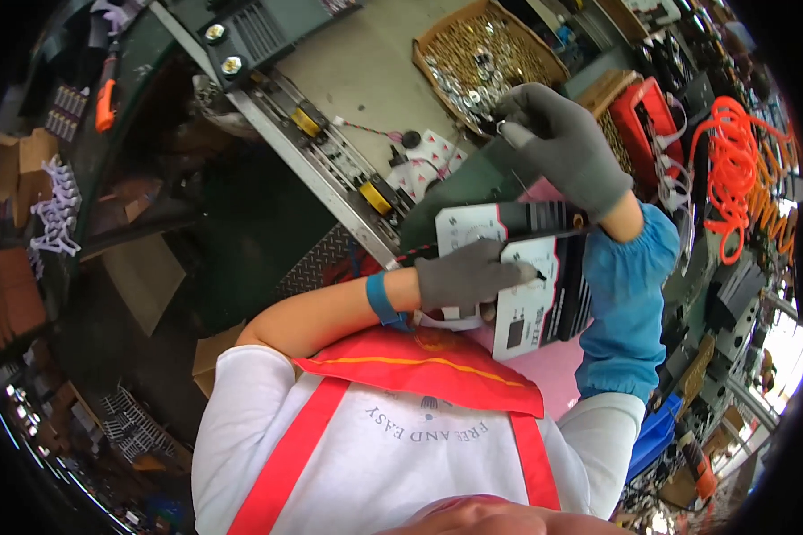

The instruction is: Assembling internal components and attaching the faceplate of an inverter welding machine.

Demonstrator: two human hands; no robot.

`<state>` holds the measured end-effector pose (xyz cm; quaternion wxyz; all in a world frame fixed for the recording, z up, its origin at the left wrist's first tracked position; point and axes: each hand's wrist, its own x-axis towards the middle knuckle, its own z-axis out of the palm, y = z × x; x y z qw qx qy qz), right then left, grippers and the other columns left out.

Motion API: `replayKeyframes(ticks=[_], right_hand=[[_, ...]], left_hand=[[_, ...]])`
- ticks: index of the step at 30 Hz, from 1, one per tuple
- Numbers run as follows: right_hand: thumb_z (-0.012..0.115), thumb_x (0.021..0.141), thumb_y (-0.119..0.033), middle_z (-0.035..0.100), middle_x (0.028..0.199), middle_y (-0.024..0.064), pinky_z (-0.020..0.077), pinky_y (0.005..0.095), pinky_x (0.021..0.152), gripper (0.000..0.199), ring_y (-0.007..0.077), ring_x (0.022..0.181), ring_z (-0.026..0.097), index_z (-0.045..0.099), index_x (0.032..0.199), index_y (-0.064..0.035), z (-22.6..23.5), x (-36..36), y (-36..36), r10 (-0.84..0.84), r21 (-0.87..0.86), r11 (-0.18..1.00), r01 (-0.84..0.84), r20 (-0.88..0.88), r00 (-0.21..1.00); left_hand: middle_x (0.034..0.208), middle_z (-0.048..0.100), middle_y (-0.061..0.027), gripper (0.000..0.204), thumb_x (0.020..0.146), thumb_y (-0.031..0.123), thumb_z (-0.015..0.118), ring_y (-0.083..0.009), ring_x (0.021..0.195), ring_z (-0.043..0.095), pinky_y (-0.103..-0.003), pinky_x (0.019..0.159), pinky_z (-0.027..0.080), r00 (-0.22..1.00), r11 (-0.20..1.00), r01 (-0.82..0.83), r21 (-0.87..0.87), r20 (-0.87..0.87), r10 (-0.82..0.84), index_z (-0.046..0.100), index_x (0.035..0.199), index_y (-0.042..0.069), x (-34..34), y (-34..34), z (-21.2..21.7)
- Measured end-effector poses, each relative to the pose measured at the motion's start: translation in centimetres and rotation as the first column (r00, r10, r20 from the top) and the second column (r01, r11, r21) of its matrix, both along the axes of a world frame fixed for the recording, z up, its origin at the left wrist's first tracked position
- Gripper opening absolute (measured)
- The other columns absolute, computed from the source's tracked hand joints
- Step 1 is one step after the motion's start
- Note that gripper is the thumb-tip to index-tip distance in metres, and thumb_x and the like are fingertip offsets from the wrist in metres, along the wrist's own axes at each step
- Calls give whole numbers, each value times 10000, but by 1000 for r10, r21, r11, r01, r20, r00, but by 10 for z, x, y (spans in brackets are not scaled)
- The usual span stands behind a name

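My left hand (pixel 466 280), in a grey glove, grips a flat panel (pixel 544 308) with a white printed half and a black striped half. Its thumb lies across the white face, near a small dark spot or hole. Just beyond sits a second panel (pixel 470 225) of the same look, partly covered by the first. At the near edge of a carton (pixel 426 85) full of small brass-coloured and silvery metal parts is my right hand (pixel 558 143), also gloved in grey. Its fingers are pinched together; whatever they hold is too small to make out.
A red bin (pixel 644 116) and coiled orange air hoses (pixel 727 174) are on the right. Beyond my left hand run a metal rail (pixel 281 147) with yellow-labelled parts and a white power strip (pixel 424 165). An orange-handled tool (pixel 106 105) lies far left.
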<state>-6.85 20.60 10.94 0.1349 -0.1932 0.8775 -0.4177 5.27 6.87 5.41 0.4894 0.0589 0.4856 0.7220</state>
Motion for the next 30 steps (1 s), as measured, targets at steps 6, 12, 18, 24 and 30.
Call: replayKeyframes(ticks=[6, 12, 18, 24, 30], right_hand=[[643, 818, -45, 617, 820, 86, 480, 280, 653, 135, 156, 716, 605, 659, 949, -16, 31, 89, 62, 36, 25, 999, -43, 232, 972], [650, 812, -47, 594, 800, 87, 474, 290, 632, 125, 175, 717, 600, 662, 935, -27, 10, 125, 72, -95, 56, 995, 83, 265, 960], [672, 801, -50, 591, 783, 92, 463, 283, 626, 215, 175, 713, 598, 669, 1013, -16, 7, 137, 75, -350, 45, 936, 350, 240, 906], [697, 787, -97, 594, 826, 108, 475, 334, 608, 287, 259, 720, 614, 647, 1065, -44, -9, 154, 74, -122, -5, 993, 122, -53, 991], [706, 760, -116, 600, 839, 100, 485, 348, 588, 274, 278, 697, 608, 657, 1028, -81, -24, 160, 68, -145, 56, 985, 164, -249, 958]], left_hand=[[660, 600, -38, 314, 935, 318, 488, -93, 492, 548, -246, 436, 432, 1000, 1000, 9, -7, 12, -9, 591, 954, 21, -4, -1, -1], [739, 605, -26, 343, 949, 354, 491, -76, 552, 560, -229, 472, 450, 999, 999, 9, -45, 43, -7, 564, 1002, 23, -6, 1, 11], [782, 629, -48, 362, 947, 352, 501, -77, 567, 576, -229, 474, 470, 996, 998, -32, -45, 86, 36, 566, 1058, 14, 0, 4, 9], [784, 632, -57, 362, 943, 353, 512, -88, 545, 576, -228, 464, 469, 993, 997, 16, -78, 114, -7, 567, 1057, 14, -4, 2, 14], [774, 630, -60, 335, 939, 340, 516, -93, 538, 571, -227, 455, 446, 990, 988, 30, -151, 141, -9, 568, 1035, 23, -8, 2, 22]])
